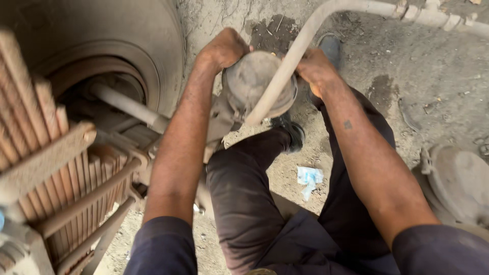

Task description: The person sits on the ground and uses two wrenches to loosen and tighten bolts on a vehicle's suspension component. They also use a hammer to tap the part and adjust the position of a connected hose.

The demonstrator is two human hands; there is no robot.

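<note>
Gripping a round, dusty grey drum (257,84) from both sides, the person holds it up over their bent knee, in the upper middle of the head view. The left hand (224,50) curls over the drum's upper left edge, fingers closed on the rim. The right hand (316,69) presses the right edge, fingers wrapped round and partly hidden behind a pale curved pipe (290,66) that crosses in front of the drum and runs off to the top right. Below, dark trousers (244,198) and a black shoe (294,133) rest on dusty ground. A small crumpled wrapper (309,178), white and light blue, lies on the dirt between the legs. Left stands a large tyre (153,46), with rusty leaf springs (46,153) beneath. A grey round part (458,181) lies at the right edge.
</note>
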